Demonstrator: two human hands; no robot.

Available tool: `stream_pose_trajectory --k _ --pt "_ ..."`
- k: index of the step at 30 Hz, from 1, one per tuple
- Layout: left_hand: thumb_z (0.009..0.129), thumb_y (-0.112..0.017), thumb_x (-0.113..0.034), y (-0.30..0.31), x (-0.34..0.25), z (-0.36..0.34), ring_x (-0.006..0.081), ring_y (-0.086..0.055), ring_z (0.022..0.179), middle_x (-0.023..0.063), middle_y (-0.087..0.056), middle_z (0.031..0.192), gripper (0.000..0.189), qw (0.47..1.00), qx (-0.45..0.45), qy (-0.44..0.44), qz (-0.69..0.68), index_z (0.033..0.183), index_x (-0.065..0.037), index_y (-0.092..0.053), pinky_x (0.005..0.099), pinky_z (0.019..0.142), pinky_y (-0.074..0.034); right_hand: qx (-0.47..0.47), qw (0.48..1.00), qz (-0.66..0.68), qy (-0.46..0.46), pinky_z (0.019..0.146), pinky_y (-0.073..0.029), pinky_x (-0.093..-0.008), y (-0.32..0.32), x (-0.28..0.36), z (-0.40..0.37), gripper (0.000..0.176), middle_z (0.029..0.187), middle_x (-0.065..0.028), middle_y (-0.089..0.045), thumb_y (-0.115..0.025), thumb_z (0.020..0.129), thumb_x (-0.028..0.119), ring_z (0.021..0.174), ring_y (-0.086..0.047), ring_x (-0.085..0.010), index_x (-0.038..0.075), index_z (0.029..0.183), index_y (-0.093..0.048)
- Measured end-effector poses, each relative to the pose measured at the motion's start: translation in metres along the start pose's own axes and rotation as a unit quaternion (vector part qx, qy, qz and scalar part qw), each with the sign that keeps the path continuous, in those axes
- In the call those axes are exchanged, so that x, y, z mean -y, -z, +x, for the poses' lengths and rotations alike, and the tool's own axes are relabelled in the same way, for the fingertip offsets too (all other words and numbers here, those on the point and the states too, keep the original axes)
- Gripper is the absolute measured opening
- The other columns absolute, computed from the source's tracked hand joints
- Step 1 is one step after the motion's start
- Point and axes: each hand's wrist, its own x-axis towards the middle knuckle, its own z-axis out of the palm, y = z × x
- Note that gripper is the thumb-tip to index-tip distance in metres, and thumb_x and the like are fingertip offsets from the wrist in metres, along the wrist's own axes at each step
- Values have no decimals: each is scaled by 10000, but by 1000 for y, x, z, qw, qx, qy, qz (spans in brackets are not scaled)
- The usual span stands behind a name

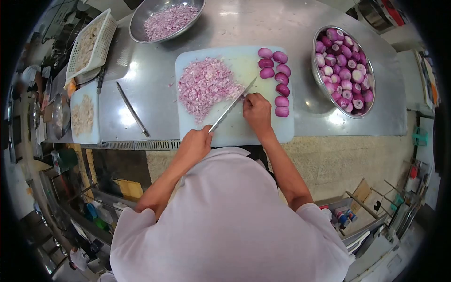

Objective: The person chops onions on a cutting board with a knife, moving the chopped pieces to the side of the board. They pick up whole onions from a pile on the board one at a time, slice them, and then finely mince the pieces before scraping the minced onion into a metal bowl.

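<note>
My left hand (196, 144) is wrapped round the handle of a knife (232, 105), whose blade slants up and away across the white cutting board (225, 134). Beside the blade, my right hand (257, 111) has its fingers curled down on a piece of red onion, mostly hidden under the fingertips. Left of the knife spreads a heap of chopped red onion (205, 87). Several peeled onion halves (282, 90) lie in two rows along the board's right side.
A steel bowl (317, 70) of peeled red onions stands right; another bowl (137, 29) holds chopped onion at the back. A metal rod (131, 108), a smaller board (93, 134) with pale chopped food and a white basket (105, 40) are left. The steel table's front edge (338, 135) runs nearby.
</note>
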Motion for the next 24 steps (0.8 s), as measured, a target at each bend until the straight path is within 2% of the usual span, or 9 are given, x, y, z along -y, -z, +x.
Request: stream_pose_trajectory --k 3,7,12,14,18,20,22,24 --pt "956 -546 -124 2 -3 -5 470 -585 639 274 -573 641 204 999 -29 -7 -24 1077 30 -605 532 594 -435 4 1000 23 6 636 -497 -476 2 0 0 19 743 -191 -609 -623 767 -7 696 -613 -398 -8 767 -642" --pt "958 -549 -128 -1 6 2 463 -585 629 267 -572 637 222 999 -23 -19 -14 1113 18 -612 530 588 -430 -6 1000 7 -16 621 -492 -458 18 -8 -3 31 737 -194 -612 -616 756 -7 685 -614 -391 -4 765 -646" --pt "956 -555 -132 10 -13 -9 457 -585 614 263 -573 634 214 998 -18 3 -59 1094 18 -620 529 596 -434 -39 998 -41 -14 615 -490 -438 52 -27 9 34 756 -195 -627 -628 763 18 674 -617 -381 -2 777 -652" --pt "960 -560 -141 -2 -5 -7 440 -572 600 261 -570 646 193 998 -3 -49 -50 1035 28 -616 508 595 -434 -75 994 -66 -41 620 -493 -433 64 -30 20 52 760 -187 -634 -652 779 49 682 -626 -368 1 794 -661" --pt "950 -547 -119 -4 24 10 470 -596 678 274 -593 678 199 992 5 -51 -113 1047 39 -617 531 617 -440 -72 995 -56 -46 638 -497 -428 74 -31 46 67 782 -183 -642 -662 794 67 702 -635 -356 2 810 -666" --pt "944 -561 -124 12 20 15 472 -597 680 275 -600 692 201 994 -43 26 -102 1033 48 -616 528 610 -434 -76 996 -52 -13 655 -500 -421 73 -28 57 72 802 -176 -648 -677 787 51 708 -639 -352 -7 830 -671" --pt "937 -573 -128 8 24 18 472 -599 682 280 -605 699 206 993 -82 33 -77 1041 44 -618 532 608 -436 -48 998 -49 -7 683 -502 -426 71 -26 67 90 835 -174 -653 -683 779 32 744 -641 -355 -12 856 -670" --pt "979 -562 -187 1 20 12 457 -545 641 267 -580 692 239 991 -111 4 -80 952 48 -599 456 592 -435 -18 999 -46 -1 711 -505 -431 66 -28 76 117 867 -173 -657 -690 771 13 781 -644 -357 -17 882 -668"
